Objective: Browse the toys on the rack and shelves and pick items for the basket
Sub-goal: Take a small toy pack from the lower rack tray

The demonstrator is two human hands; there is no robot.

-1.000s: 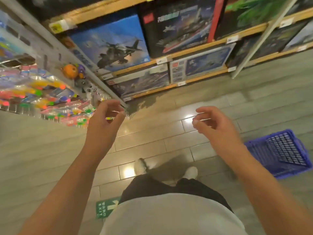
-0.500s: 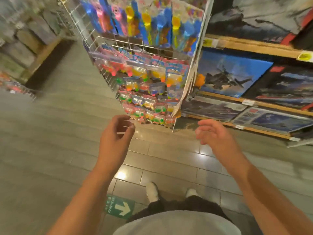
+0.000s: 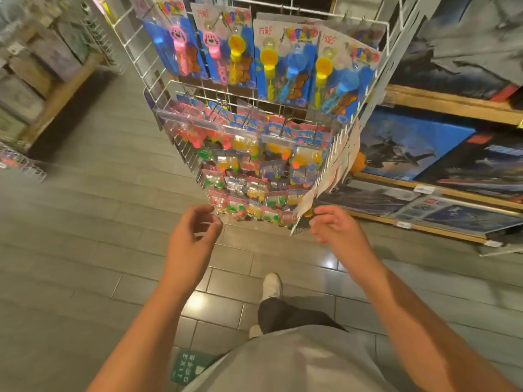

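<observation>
I am looking down at a white wire rack (image 3: 158, 89) that stands on the grey tiled floor (image 3: 85, 250) straight ahead of me. Its upper row carries blue blister cards (image 3: 285, 60) hung on hooks, each with a bubble wand in pink, yellow or blue sealed under clear plastic. Below them, the lower rows are packed with smaller clear packets (image 3: 249, 176) holding little toys in red, orange, yellow and green; the blur keeps me from telling what the toys are.

My left hand (image 3: 189, 241) hangs in the air just below the rack's bottom row, fingers loosely curled toward the thumb, gripping nothing. My right hand (image 3: 336, 230) is near the rack's lower right corner, fingers relaxed and slightly bent, also empty; its fingertips sit close to a pale card (image 3: 308, 199) drooping from the rack's side, but I cannot tell whether they touch it.

To the right, wooden shelves (image 3: 450, 101) hold large flat boxes, one blue helicopter box (image 3: 407, 142) just behind the rack. Further shelving (image 3: 56, 89) on the left is too blurred to read. A green exit sticker (image 3: 186, 367) lies on the floor by my feet.
</observation>
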